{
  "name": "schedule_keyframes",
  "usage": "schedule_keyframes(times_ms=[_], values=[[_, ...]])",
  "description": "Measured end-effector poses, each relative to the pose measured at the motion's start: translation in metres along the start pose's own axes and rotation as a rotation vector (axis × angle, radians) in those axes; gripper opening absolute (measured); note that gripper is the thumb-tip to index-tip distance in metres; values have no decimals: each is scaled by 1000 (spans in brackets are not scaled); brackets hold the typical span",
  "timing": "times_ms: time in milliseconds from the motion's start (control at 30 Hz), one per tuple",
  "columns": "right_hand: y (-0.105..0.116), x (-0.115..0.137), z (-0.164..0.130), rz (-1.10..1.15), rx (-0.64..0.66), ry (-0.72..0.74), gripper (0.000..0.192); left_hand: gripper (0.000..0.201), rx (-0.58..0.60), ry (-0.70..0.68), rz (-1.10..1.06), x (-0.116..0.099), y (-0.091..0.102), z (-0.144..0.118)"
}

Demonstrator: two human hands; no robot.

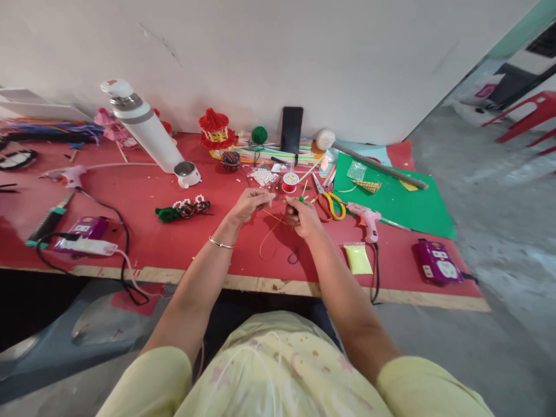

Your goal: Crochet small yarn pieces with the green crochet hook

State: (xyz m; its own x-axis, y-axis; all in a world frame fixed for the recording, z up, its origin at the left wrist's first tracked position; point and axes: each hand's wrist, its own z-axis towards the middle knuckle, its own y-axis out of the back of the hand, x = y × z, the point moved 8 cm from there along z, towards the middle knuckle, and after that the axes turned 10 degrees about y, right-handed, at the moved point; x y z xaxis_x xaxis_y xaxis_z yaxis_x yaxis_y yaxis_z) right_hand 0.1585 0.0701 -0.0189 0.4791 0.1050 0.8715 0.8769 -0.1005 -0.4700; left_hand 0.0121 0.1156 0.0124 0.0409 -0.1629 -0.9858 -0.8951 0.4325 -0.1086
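Observation:
Over the middle of the red tabletop, my left hand [253, 204] has its thumb and fingertips pinched together; whatever is between them is too small to make out. Close beside it, my right hand [302, 217] is closed around a thin pale stick [305, 188] with a bit of green at the fingers. A multicoloured yarn strand [261, 246] loops on the table below the hands. Just beyond them stand a red spool [290, 182] and a heap of white beads [264, 176]. Yellow-and-orange-handled scissors [334, 205] lie right of my right hand.
A pink glue gun [367, 220] and yellow packet [358, 258] lie right, near a purple power socket [438, 262]. At left are a white flask [147, 130], its cup [186, 174], yarn figures [182, 209] and another glue gun [69, 175]. A phone [291, 130] leans against the wall.

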Motion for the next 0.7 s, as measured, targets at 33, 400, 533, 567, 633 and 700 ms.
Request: schedule_keyframes(times_ms=[33,400,533,567,633,700], values=[[1,1,0,9,0,0,36,41,5,-3,43,0,-2,0],[-9,8,-6,102,84,-40,32,40,-79,41,-65,9,1,5],[-17,9,-10,221,183,-111,25,40,-32,39,-150,8,-4,5],[-19,10,-11,239,203,-112,23,38,-23,38,-154,8,-6,5],[-21,12,-12,245,224,-91,24,34,-22,33,-135,9,-10,6],[-23,12,-12,196,225,-59,33,28,-42,0,-48,9,-13,6]])
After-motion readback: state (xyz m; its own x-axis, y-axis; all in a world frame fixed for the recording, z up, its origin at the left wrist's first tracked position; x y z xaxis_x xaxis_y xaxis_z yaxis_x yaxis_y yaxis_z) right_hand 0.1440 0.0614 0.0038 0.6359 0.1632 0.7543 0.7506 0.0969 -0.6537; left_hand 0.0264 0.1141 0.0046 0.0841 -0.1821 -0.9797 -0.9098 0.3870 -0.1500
